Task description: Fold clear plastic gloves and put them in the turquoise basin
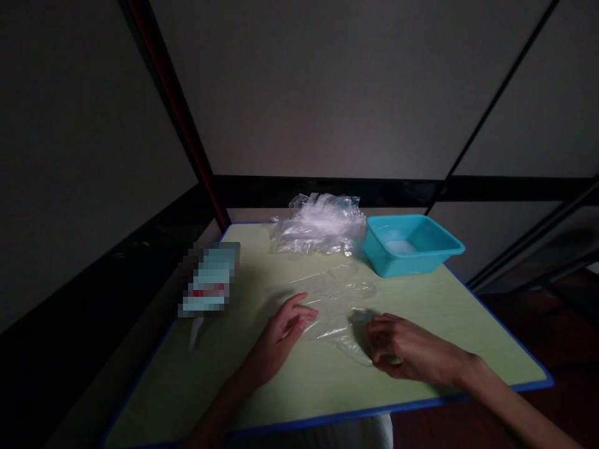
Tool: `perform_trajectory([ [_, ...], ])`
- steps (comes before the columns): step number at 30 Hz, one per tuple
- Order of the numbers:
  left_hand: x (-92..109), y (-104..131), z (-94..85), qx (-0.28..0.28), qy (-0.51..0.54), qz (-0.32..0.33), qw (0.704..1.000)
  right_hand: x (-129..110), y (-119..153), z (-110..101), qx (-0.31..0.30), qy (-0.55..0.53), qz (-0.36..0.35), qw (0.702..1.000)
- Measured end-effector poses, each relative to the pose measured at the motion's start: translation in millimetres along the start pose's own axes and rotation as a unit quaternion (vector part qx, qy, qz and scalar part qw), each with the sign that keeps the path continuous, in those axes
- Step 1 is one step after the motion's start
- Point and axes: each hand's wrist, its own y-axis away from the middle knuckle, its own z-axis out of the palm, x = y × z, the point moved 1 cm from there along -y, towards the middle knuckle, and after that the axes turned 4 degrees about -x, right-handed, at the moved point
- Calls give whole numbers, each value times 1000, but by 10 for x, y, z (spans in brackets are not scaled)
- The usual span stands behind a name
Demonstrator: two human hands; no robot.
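A thin clear disposable plastic glove (327, 305) is spread flat on the table in front of me. My left hand (285, 330) hovers at its left side, palm turned inward, fingers stretched and slightly apart, with nothing in them. At the glove's lower right edge is my right hand (405, 349), its fingers loosely curled and a gap showing between thumb and fingers. The curled fingers partly hide that edge, so contact with the plastic is hard to make out.
A heap of crinkled clear plastic (322, 224) lies at the back of the pale green table (468, 349). Right of it stands a turquoise basin (407, 262) with something white inside. A blurred-out packet (210, 280) sits at the left edge. Panelled walls rise behind.
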Motion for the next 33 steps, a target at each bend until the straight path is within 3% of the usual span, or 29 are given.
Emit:
perform_trajectory([
  [4,-25,-4,132,-12,123,-45,991,9,-17,5,-1,-16,3,1000],
  [9,-50,16,154,10,161,-49,986,5,-73,-136,15,-29,-5,999],
  [12,-30,47,160,35,98,-13,995,14,-162,-308,34,-31,-15,999],
  [16,-6,98,165,87,-85,72,990,112,-352,-476,63,-32,-31,997],
  [21,-42,136,167,108,-187,109,970,389,-587,-393,87,-32,-25,995],
  [27,-25,157,181,73,-262,151,950,606,-627,-204,175,-4,46,984],
  [30,24,171,185,61,-305,179,933,534,-545,-191,209,10,69,975],
  [33,97,189,201,9,-347,204,915,363,-446,-160,183,34,48,981],
])
